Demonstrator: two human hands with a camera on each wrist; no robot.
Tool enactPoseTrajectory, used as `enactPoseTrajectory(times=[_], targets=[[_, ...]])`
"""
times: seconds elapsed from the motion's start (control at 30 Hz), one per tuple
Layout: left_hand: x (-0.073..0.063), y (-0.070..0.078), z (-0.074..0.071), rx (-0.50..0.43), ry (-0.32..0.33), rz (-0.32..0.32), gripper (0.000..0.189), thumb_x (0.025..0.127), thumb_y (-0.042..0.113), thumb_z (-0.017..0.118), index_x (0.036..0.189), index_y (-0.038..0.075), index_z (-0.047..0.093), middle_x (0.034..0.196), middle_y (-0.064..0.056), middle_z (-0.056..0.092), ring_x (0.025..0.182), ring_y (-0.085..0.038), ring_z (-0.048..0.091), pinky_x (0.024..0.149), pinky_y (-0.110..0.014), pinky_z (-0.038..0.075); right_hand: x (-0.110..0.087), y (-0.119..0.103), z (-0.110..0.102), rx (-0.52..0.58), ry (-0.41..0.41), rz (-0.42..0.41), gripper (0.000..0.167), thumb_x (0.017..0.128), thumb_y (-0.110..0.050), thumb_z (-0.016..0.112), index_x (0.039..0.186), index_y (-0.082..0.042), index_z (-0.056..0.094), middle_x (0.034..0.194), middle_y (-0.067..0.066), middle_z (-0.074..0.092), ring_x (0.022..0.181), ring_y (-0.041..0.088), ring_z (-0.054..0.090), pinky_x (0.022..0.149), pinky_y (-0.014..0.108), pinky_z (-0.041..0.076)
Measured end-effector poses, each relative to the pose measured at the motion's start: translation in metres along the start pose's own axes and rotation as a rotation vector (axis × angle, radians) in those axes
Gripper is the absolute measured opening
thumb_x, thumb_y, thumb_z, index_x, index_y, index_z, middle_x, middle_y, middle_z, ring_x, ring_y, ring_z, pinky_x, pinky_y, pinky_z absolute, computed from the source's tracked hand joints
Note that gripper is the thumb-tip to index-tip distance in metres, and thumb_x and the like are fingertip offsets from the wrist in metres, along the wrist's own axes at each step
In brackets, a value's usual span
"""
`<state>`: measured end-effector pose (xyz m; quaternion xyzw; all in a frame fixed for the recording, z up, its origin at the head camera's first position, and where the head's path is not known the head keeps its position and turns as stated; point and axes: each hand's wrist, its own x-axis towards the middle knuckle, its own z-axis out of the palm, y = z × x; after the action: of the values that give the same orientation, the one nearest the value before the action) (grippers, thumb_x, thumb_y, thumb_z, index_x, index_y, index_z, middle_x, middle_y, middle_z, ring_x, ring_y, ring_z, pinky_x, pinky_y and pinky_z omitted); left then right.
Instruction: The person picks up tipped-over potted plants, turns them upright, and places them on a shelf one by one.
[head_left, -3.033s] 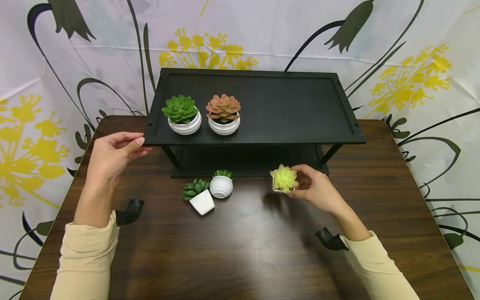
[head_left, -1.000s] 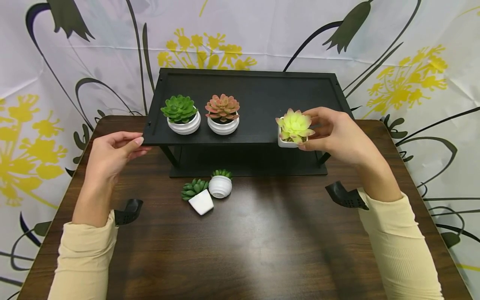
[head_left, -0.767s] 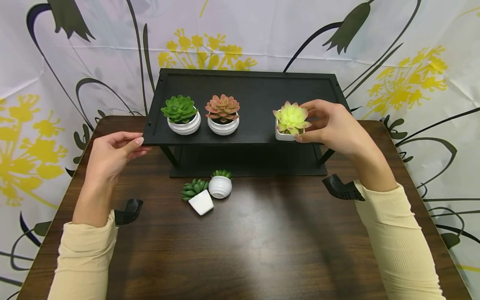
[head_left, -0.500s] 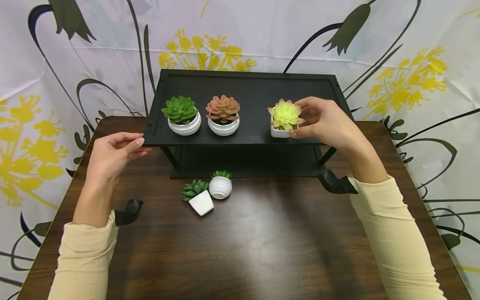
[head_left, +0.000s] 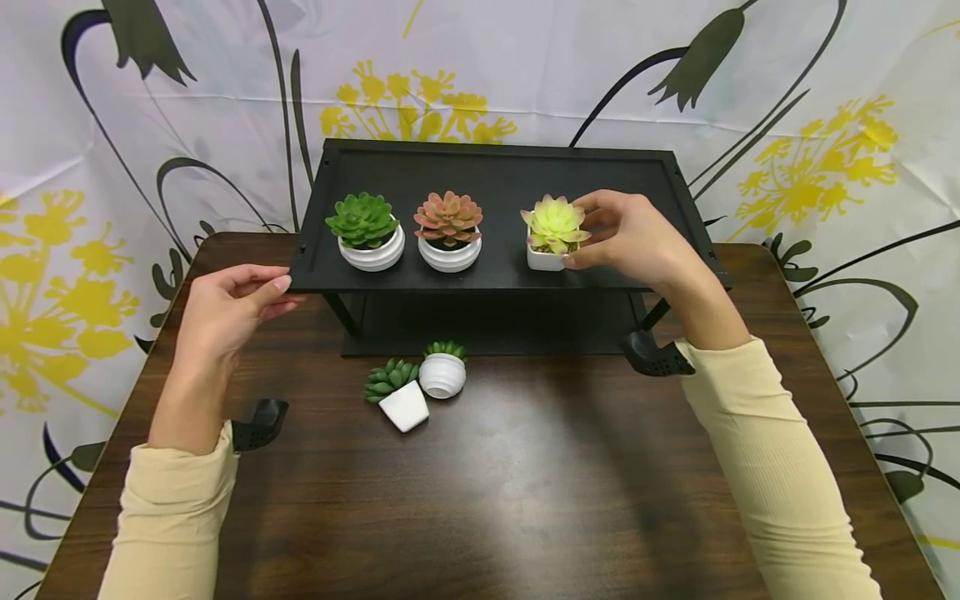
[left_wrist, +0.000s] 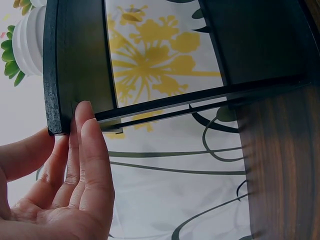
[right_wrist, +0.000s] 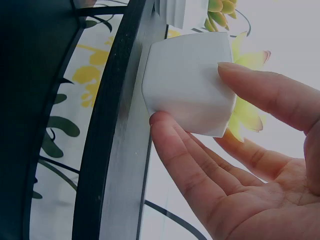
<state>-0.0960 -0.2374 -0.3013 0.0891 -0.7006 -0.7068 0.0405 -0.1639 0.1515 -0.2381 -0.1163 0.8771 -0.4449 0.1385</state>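
Note:
My right hand (head_left: 626, 233) pinches the square white pot of a yellow-green succulent (head_left: 556, 227) with pink-tipped leaves, at the front of the black shelf's top board (head_left: 570, 179). In the right wrist view the thumb lies on one side of the white pot (right_wrist: 190, 82), fingers on the other, close over the board. My left hand (head_left: 228, 312) grips the front left corner of the shelf, thumb above and fingers below, as the left wrist view shows. A green succulent (head_left: 364, 225) and a coral-pink succulent (head_left: 448, 221), both in round white pots, stand upright on the top board's left half.
Two small green succulents lie tipped on the brown table (head_left: 525, 500) before the shelf, one in a tapered white pot (head_left: 405, 407), one in a round white pot (head_left: 442, 376). A lower black board (head_left: 495, 325) sits under the top. A flowered cloth (head_left: 525, 67) hangs behind.
My right hand has lifted the yellow-green succulent from the table up to the shelf's top board, then moved it left toward the coral-pink one. The left hand stays at its corner.

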Motion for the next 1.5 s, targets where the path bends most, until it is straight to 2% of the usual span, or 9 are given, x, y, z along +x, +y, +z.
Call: enactPoseTrajectory(times=[0.37, 0.63, 1.5], targets=[[-0.001, 0.000, 0.000, -0.016, -0.001, -0.002, 0.016, 0.084, -0.002, 0.062, 0.079, 0.012, 0.068, 0.073, 0.004, 0.066, 0.059, -0.008, 0.065, 0.061, -0.018, 0.056, 0.011, -0.004, 0.008, -0.001, -0.009, -0.013, 0.053, 0.073, -0.004, 0.076, 0.121, -0.005, 0.053, 0.109, 0.014, 0.059, 0.094, 0.022, 0.058, 0.086, 0.039, 0.048], [-0.001, 0.001, 0.000, 0.014, 0.008, -0.010, 0.016, 0.085, -0.001, 0.062, 0.080, 0.013, 0.068, 0.073, 0.004, 0.065, 0.060, -0.008, 0.065, 0.061, -0.016, 0.055, 0.015, -0.004, 0.014, 0.024, -0.013, -0.026, 0.054, 0.072, -0.001, 0.075, 0.121, -0.004, 0.053, 0.108, 0.015, 0.059, 0.092, 0.024, 0.061, 0.087, 0.039, 0.048], [-0.001, 0.001, 0.001, 0.016, 0.012, -0.011, 0.016, 0.085, -0.001, 0.062, 0.079, 0.013, 0.067, 0.072, 0.004, 0.065, 0.059, -0.008, 0.065, 0.060, -0.016, 0.055, 0.018, -0.008, 0.023, 0.034, -0.053, -0.041, 0.056, 0.074, -0.002, 0.073, 0.125, -0.004, 0.050, 0.112, 0.015, 0.058, 0.093, 0.024, 0.061, 0.084, 0.039, 0.051]])
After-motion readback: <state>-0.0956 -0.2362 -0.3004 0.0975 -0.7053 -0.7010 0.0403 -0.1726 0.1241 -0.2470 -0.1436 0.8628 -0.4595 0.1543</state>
